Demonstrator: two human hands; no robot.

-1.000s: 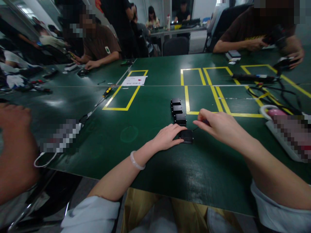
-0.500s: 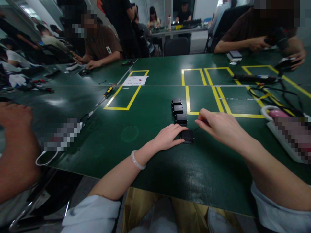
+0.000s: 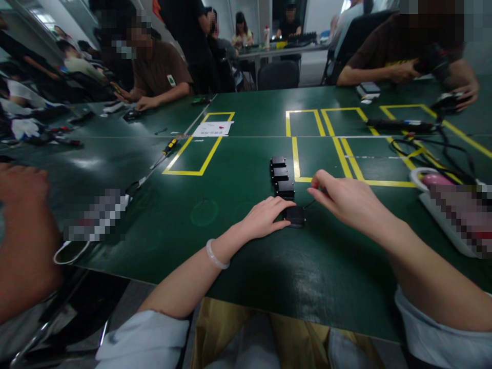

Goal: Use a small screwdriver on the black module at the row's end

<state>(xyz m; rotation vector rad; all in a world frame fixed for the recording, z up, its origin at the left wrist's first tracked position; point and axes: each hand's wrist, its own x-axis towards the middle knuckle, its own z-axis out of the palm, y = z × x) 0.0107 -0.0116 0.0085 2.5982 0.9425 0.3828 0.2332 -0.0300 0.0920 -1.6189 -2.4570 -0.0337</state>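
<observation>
Several small black boxes lie in a row on the green table (image 3: pixel 238 266). My left hand (image 3: pixel 265 218) rests flat beside the nearest black box (image 3: pixel 296 217), its fingertips touching the box's left edge. My right hand (image 3: pixel 348 200) hovers just right of the row, fingers pinched on a thin dark tool (image 3: pixel 312 203) whose tip points at the nearest box. The other black boxes (image 3: pixel 280 177) run away from me beyond it, untouched.
Yellow tape rectangles (image 3: pixel 200 148) mark the table. A yellow-handled screwdriver (image 3: pixel 167 149) and a white paper (image 3: pixel 213 128) lie far left. Cables (image 3: pixel 426 146) and a white tray (image 3: pixel 446 220) sit at right. Other people work across the table; another person's arm (image 3: pixel 23 225) is at my left.
Almost nothing has moved: both hands stay at the nearest black box, and the view has shifted only slightly.
</observation>
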